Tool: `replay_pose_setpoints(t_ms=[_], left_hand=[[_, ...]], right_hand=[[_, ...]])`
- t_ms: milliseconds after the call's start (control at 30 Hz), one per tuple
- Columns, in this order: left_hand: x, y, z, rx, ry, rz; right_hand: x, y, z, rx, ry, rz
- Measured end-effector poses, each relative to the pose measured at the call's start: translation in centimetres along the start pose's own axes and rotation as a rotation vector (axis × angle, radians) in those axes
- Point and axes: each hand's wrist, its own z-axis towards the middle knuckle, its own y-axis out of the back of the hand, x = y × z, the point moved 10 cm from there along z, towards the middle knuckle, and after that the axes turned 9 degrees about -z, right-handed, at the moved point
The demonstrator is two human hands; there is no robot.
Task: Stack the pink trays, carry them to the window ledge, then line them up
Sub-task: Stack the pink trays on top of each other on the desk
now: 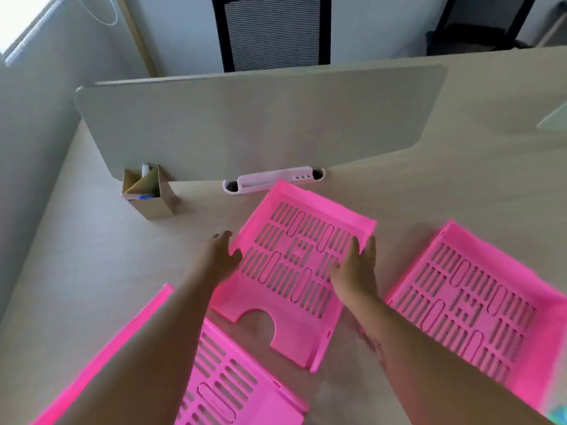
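Between both hands, the middle pink tray [294, 271] sits clamped by left fingers [225, 240] and right fingers [356, 250].

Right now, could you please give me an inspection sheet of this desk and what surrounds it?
Surface: pale desk, bare between items.
Job's things: three pink trays, unstacked: middle tray, left tray, right tray.
Clutter: cardboard pen box; white organiser.
Hands: left hand and right hand grip the middle tray's sides.
Cables: thin white cord on the wall.
Surroundings: divider panel, black chair, window.
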Motion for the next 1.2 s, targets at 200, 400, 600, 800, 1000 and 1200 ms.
replay_pose_setpoints(t_ms=[200, 400, 600, 800, 1000, 1200], left_hand=[[2.0, 0.1, -0.7, -0.022, 0.093, 0.079], [1.7, 0.9, -3.7, -0.091, 0.205, -0.050], [0.7, -0.2, -8.4, -0.123, 0.351, -0.044], [0.4, -1.2, -10.5, -0.237, 0.408, -0.094], [-0.7, -2.5, -11.2, -0.275, 0.418, -0.130], [-1.2, -2.5, -11.3, -0.295, 0.406, -0.139]], right_hand=[[-2.8, -1.4, 1.1, 0.031, -0.125, 0.095], [0.0, 0.5, 4.1, 0.045, -0.022, 0.092], [2.8, 1.7, 6.3, 0.160, 0.154, 0.120], [2.6, 0.9, 8.1, 0.227, 0.236, 0.123], [1.5, 0.6, 9.7, 0.235, 0.275, 0.103], [1.4, 0.6, 9.9, 0.236, 0.333, 0.091]])
